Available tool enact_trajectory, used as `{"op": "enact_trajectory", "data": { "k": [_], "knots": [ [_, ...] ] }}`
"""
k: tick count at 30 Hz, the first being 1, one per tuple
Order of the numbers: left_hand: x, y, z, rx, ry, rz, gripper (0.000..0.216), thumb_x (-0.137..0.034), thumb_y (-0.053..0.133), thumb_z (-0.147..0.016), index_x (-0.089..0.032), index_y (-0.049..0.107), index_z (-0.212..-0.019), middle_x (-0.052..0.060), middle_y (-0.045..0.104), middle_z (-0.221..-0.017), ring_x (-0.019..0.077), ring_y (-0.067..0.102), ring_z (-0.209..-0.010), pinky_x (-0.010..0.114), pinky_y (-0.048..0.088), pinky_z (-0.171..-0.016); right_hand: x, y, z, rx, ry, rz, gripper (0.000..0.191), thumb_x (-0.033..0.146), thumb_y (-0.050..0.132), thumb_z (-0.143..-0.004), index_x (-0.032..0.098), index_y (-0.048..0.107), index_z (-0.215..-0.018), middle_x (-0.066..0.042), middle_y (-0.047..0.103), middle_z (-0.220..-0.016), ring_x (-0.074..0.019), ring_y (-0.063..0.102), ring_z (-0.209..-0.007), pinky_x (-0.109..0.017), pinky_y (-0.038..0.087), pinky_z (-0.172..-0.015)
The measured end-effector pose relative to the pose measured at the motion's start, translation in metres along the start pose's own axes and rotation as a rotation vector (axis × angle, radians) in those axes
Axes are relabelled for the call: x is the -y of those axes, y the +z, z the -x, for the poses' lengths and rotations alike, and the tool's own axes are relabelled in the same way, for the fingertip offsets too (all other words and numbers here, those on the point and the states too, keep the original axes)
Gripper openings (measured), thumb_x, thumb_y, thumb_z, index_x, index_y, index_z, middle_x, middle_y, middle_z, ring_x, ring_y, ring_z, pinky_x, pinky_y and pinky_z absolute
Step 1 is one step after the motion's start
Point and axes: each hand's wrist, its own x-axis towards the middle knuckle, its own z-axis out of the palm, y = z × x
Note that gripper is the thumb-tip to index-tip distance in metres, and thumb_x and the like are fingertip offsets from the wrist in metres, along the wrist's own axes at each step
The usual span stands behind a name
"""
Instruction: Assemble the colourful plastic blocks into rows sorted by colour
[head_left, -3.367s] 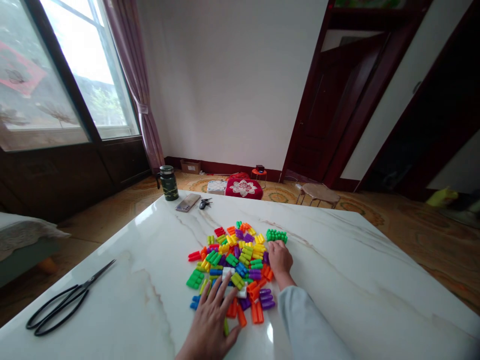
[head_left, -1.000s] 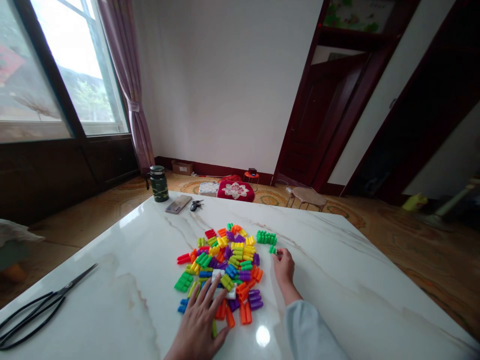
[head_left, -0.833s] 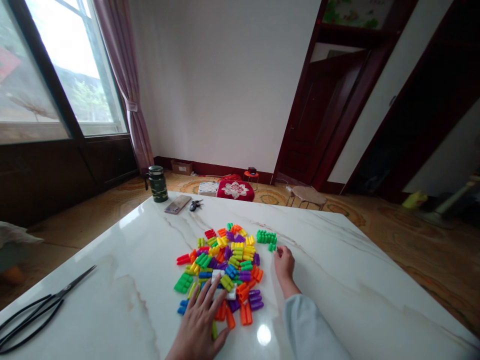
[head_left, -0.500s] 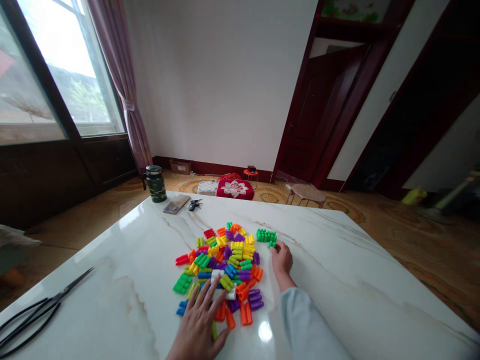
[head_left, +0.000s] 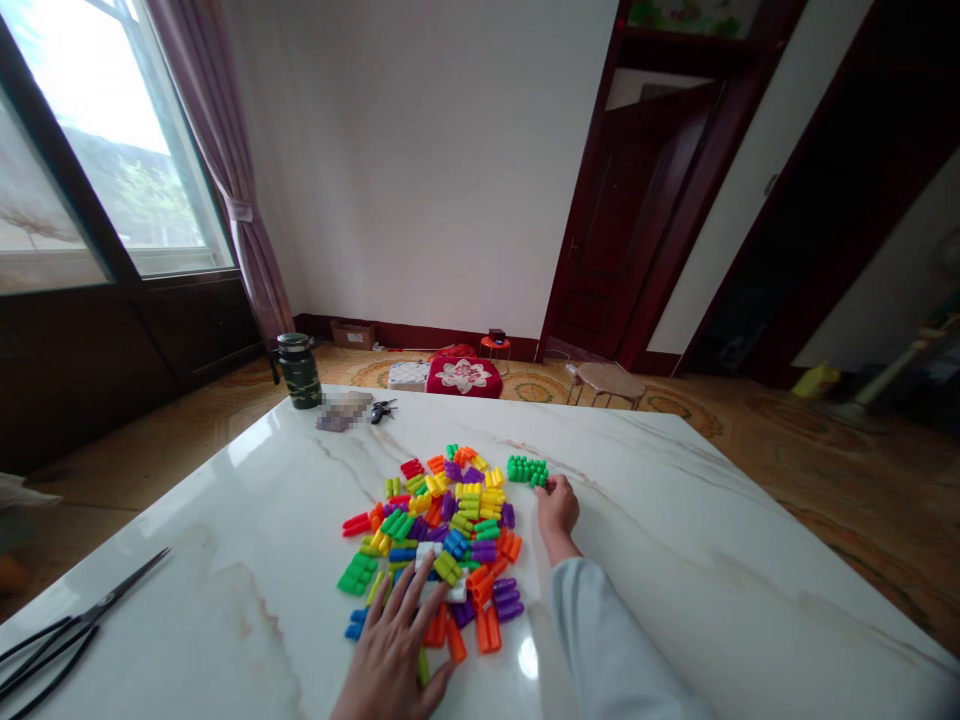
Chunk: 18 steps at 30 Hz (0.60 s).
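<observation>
The right hand (head_left: 557, 502) is over at the right side of the heap, its thumb and fingers drawn together against the near edge of a neat cluster of green blocks (head_left: 528, 468); whether they pinch a piece or merely touch it, I can't tell. The cluster sits on the white marbled counter (head_left: 660, 560), just beyond the hand and beside the far right part of a loose heap of coloured blocks (head_left: 469, 500) in red, orange, yellow, purple, blue, white and green. The left hand (head_left: 394, 635) lies palm down with fingers spread on the near side of that heap, fingertips among the white and lime pieces. Off to the left, well apart, lie black-handled scissors (head_left: 90, 622), partly out of sight. Toward the far left corner stands a dark green bottle (head_left: 298, 372), upright, with a blurred flat thing (head_left: 343, 411) near it and keys (head_left: 381, 411) just beside that.
</observation>
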Motion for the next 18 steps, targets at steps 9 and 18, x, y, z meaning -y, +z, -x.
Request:
{"op": "enact_trajectory", "data": {
  "k": [9, 18],
  "knots": [
    [-0.0014, -0.0026, -0.0004, 0.024, -0.023, 0.032, 0.064, -0.045, 0.058, -0.082, -0.027, 0.043, -0.142, 0.008, 0.031, -0.156, 0.0331, 0.039, -0.136, 0.051, 0.032, -0.11, 0.0, 0.0, -0.0003, -0.001, -0.026, 0.065, 0.013, 0.03, 0.059, -0.08, 0.018, 0.063, -0.075, -0.007, 0.067, -0.083, -0.0198, 0.059, -0.076, -0.028, 0.035, -0.067],
    [-0.0017, -0.0033, 0.0012, 0.031, -0.025, 0.042, 0.064, -0.043, 0.058, -0.083, -0.028, 0.042, -0.143, 0.007, 0.029, -0.157, 0.032, 0.036, -0.138, 0.051, 0.031, -0.111, 0.0025, -0.0006, -0.0003, 0.006, -0.022, 0.099, 0.016, 0.03, 0.06, -0.081, 0.018, 0.068, -0.075, -0.007, 0.066, -0.085, -0.0176, 0.057, -0.071, -0.028, 0.031, -0.063]
  ]
}}
